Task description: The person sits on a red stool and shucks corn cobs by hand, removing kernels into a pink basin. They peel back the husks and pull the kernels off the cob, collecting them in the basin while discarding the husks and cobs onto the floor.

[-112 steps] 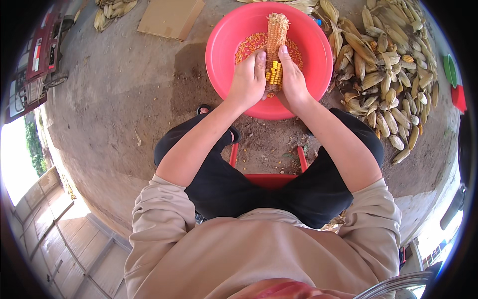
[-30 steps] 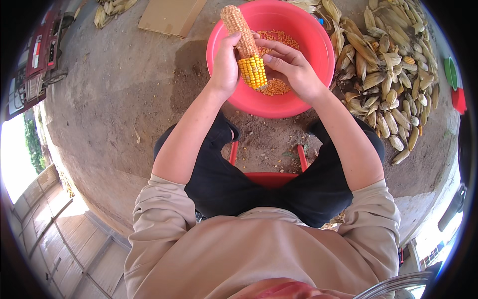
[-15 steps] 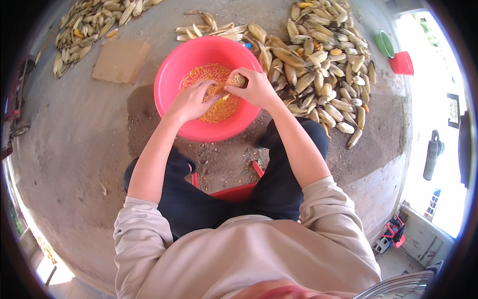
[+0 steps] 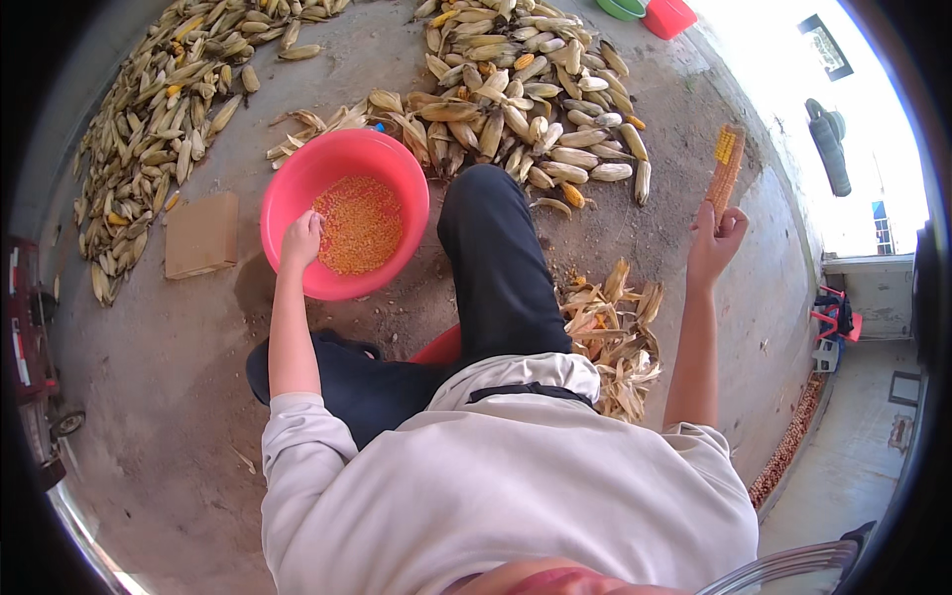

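Note:
Out to my right, my right hand [image 4: 718,238] is closed round the lower end of a corn cob [image 4: 725,174]. The cob stands roughly upright; most of it is stripped bare, with a patch of yellow kernels left near the top. My left hand [image 4: 301,241] is over the left inner wall of the pink plastic basin [image 4: 405,178], its fingers curled together. Whatever is in those fingers, if anything, is hidden. Loose orange-yellow kernels [image 4: 362,228] cover the basin's bottom.
Unhusked corn ears [image 4: 535,109] lie heaped beyond the basin, with another heap [image 4: 164,129] at the far left. A cardboard piece [image 4: 201,236] lies left of the basin. Dry husks [image 4: 615,342] are beside my leg. A green bowl [image 4: 623,8] and red container [image 4: 669,17] stand far off.
My right hand has left the basin and swung far out to the right with the cob. My left hand has shifted to the basin's left side and closed. The view has turned right.

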